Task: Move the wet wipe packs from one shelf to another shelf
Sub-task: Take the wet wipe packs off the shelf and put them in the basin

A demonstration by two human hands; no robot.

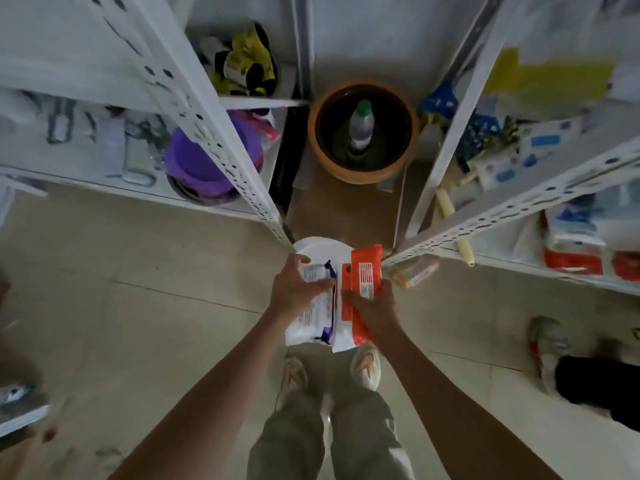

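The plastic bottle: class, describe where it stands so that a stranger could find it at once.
Look between the two white shelving racks, at the far end of the floor gap. There sits a round orange pot with a dark inside. The plastic bottle stands upright in its middle, clear-bodied with a green cap, the only thing in the pot.

A cramped storeroom: white slotted-steel shelving units crowded with packaged goods rise to either side beyond the fingers, with an orange-rimmed pot holding a bottle on the tiled floor straight ahead of them.
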